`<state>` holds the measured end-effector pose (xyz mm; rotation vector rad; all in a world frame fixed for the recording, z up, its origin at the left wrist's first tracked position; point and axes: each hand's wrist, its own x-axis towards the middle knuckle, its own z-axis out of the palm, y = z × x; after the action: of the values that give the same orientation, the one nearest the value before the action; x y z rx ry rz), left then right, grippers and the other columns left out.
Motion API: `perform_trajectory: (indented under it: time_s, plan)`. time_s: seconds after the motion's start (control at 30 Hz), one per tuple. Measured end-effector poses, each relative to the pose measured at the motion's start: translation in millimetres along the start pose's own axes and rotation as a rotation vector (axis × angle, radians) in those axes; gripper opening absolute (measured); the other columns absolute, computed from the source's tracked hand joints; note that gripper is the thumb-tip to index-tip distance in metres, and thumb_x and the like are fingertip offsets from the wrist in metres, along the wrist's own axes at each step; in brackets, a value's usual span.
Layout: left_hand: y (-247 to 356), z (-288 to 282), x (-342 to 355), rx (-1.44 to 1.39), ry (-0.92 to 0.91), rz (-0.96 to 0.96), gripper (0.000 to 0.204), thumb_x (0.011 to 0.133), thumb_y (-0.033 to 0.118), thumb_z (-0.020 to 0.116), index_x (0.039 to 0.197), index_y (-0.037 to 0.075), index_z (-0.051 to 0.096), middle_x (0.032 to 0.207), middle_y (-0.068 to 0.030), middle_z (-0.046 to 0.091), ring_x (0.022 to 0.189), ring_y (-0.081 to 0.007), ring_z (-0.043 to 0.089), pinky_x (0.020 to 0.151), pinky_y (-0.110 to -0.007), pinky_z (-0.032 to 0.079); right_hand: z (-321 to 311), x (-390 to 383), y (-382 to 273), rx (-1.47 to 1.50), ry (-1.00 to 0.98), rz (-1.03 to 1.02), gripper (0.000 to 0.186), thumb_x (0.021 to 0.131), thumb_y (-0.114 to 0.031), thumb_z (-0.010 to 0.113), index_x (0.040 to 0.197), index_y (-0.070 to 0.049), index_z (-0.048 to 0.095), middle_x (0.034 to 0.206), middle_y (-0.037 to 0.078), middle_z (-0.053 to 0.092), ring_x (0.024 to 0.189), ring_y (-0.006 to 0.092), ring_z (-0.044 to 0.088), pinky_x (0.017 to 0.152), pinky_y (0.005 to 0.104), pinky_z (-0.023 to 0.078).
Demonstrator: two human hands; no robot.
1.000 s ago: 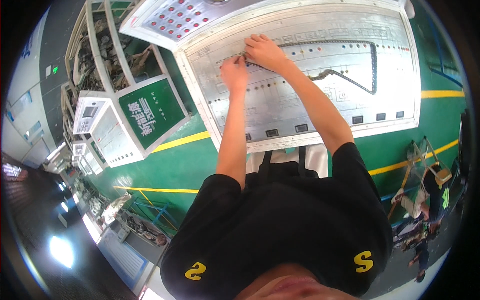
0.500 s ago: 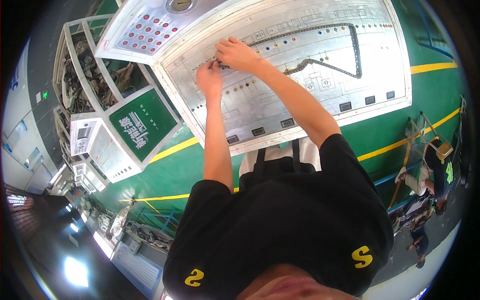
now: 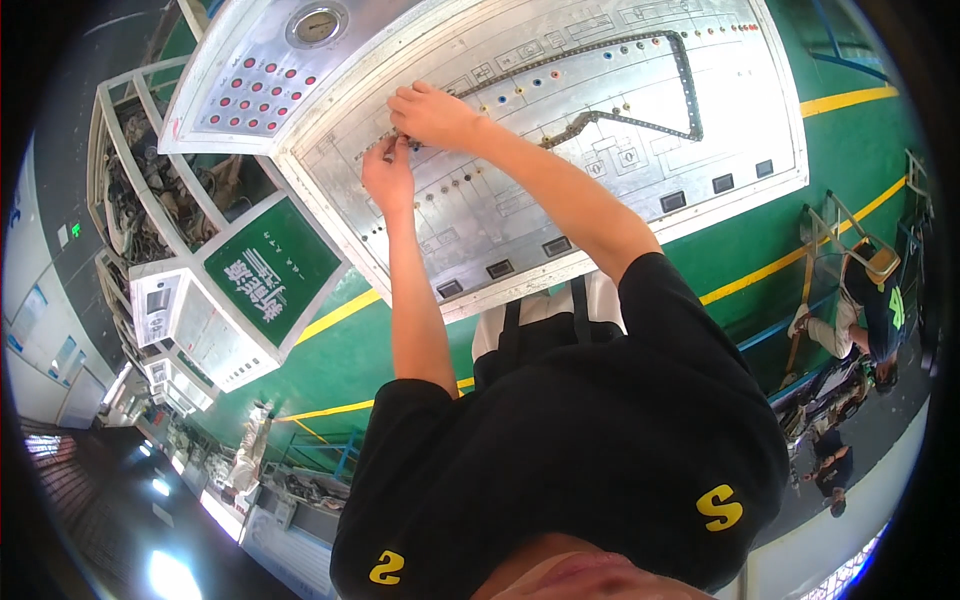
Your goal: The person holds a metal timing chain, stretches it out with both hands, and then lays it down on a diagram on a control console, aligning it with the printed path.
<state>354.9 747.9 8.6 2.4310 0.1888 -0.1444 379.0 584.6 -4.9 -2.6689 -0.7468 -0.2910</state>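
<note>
Left hand (image 3: 388, 182) and right hand (image 3: 432, 115) nearly meet at left end of dark chain (image 3: 686, 85); fingertips bunched, grip narrow, cannot tell which links either pinches
Best: steady one side, work other by fingertips, links flat, untwisted
Right forearm (image 3: 570, 195) crosses lower run; better held clear
Chain loops rightward over metal panel (image 3: 735, 130)

Panel (image 3: 720, 150): silver-grey, thin dark line diagrams, white frame (image 3: 745, 203). Chain (image 3: 685, 85): near-black. Sockets (image 3: 537, 82): mixed, blue, yellow and red among them; red run at panel's far right corner. Switches (image 3: 673, 201) along its near edge: black. Buttons (image 3: 263, 91) past its left edge: red, in rows. Sign (image 3: 305, 240): green, white lettering. Floor (image 3: 735, 235): green, yellow stripes (image 3: 848, 101). Shirt (image 3: 560, 430): black, yellow marks (image 3: 720, 507).
</note>
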Motion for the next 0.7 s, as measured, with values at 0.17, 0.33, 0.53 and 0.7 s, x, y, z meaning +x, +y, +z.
perform_trajectory:
  time_s: [0.17, 0.33, 0.53, 0.7]
  plan:
    - [-9.4, 4.5, -0.4, -0.052, 0.039, -0.008, 0.028, 0.086, 0.024, 0.072, 0.101, 0.000, 0.074, 0.081, -0.0121, 0.068, 0.076, -0.0242, 0.064, 0.075, -0.036, 0.050, 0.5, 9.8, 7.8, 0.151, 0.006, -0.038, 0.010, 0.081, -0.017, 0.067, 0.086, -0.009, 0.069, 0.103, 0.003, 0.062, 0.106, 0.0196, 0.056, 0.091, 0.0341, 0.045]
    - [-4.3, 18.8, -8.8, -0.223, 0.080, -0.164, 0.025, 0.086, 0.017, 0.073, 0.103, -0.001, 0.070, 0.073, -0.0055, 0.062, 0.069, -0.0147, 0.057, 0.070, -0.030, 0.048, 1.0, 15.7, 15.2, 0.279, -0.079, -0.049, 0.013, 0.079, -0.019, 0.071, 0.083, -0.007, 0.067, 0.102, 0.002, 0.059, 0.107, 0.0202, 0.054, 0.091, 0.0358, 0.044]
    - [-11.3, 21.0, -13.3, -0.303, 0.115, -0.171, 0.024, 0.085, 0.010, 0.073, 0.106, 0.002, 0.066, 0.075, -0.0031, 0.056, 0.067, -0.0145, 0.051, 0.068, -0.030, 0.046, -5.9, 25.1, 15.2, 0.355, -0.216, -0.031, 0.010, 0.080, -0.017, 0.070, 0.083, -0.008, 0.070, 0.106, 0.002, 0.063, 0.110, 0.0214, 0.056, 0.093, 0.0383, 0.044]
    - [-10.1, 23.7, -10.6, -0.272, 0.085, -0.190, 0.023, 0.084, 0.011, 0.074, 0.105, 0.004, 0.068, 0.077, -0.0046, 0.058, 0.067, -0.0168, 0.051, 0.068, -0.033, 0.047, -6.9, 22.0, 12.5, 0.228, -0.096, -0.022, 0.012, 0.082, -0.021, 0.070, 0.084, -0.010, 0.068, 0.097, 0.000, 0.060, 0.103, 0.0200, 0.054, 0.088, 0.0352, 0.043]
